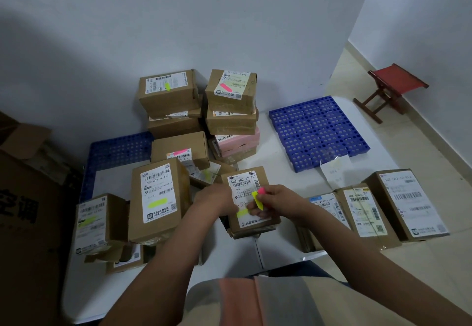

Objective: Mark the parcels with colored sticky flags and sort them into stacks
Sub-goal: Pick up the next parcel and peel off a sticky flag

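A brown parcel (249,213) with a white label lies in front of me, a yellow flag (242,213) stuck on the label. My left hand (217,199) grips the parcel's left edge. My right hand (277,203) pinches a small pad of sticky flags (258,198), yellow and pink, over the label. Flagged parcels stand to the left: one with a yellow flag (158,200), one behind with a pink flag (180,153). Two stacks (231,111) rise at the wall. Three unflagged parcels (367,213) lie in a row to the right.
A blue perforated pallet (319,131) lies at the right rear, another (117,150) at the left under the boxes. A large open carton (23,198) stands at the far left. A red folding stool (390,90) sits by the right wall. Everything rests on a white sheet (281,236).
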